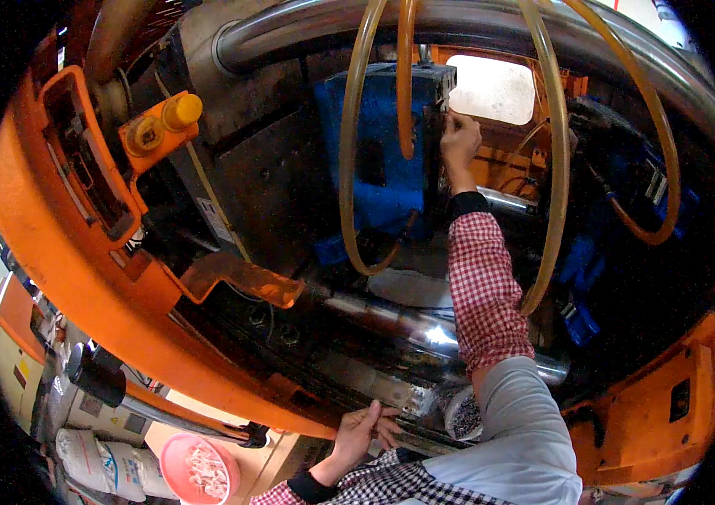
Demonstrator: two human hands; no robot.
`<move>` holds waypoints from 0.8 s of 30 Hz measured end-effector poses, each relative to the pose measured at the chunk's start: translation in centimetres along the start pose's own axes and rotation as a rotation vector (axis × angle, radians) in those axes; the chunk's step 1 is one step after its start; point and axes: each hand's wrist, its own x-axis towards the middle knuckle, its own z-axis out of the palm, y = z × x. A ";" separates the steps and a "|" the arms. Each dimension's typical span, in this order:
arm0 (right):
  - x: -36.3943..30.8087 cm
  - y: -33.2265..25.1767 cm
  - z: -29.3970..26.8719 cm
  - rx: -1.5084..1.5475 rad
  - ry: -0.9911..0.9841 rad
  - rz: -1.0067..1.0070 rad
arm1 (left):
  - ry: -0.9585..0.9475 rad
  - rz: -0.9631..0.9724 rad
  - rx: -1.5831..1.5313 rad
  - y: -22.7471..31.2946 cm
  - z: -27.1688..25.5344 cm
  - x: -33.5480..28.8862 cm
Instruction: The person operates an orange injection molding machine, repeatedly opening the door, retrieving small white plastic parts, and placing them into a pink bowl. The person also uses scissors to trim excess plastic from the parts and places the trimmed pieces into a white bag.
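My right arm, in a red checked sleeve, reaches far into a moulding machine. My right hand point(461, 141) is at the right-hand face of a blue mould block point(384, 126), its fingers closed in a pinch. What they hold, if anything, is too small to make out. Nearer to me, my left hand point(364, 436) is beside the inner edge of the orange machine frame point(231, 362), fingers spread and nothing visible in them. Yellowish hoses point(347, 160) hang in loops around the blue block and to the right of my forearm.
Polished steel bars point(374, 313) cross the machine below and above. An orange bracket with a yellow knob point(182, 110) juts out at left. More blue mould parts point(581, 261) stand at right. Outside, lower left, are a pink basin point(174, 459) of pale pieces and white sacks point(105, 463).
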 end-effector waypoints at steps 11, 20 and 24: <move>-1.1 1.6 1.3 -0.478 -0.114 -0.312 | 0.044 0.419 0.543 1.1 0.6 -3.1; -4.2 -4.0 -5.2 -0.446 -0.240 0.024 | 1.089 1.285 0.862 6.1 -4.9 -11.4; -13.2 -11.4 -11.9 -0.017 -0.216 -0.095 | 0.541 0.905 0.299 8.8 -7.5 -9.2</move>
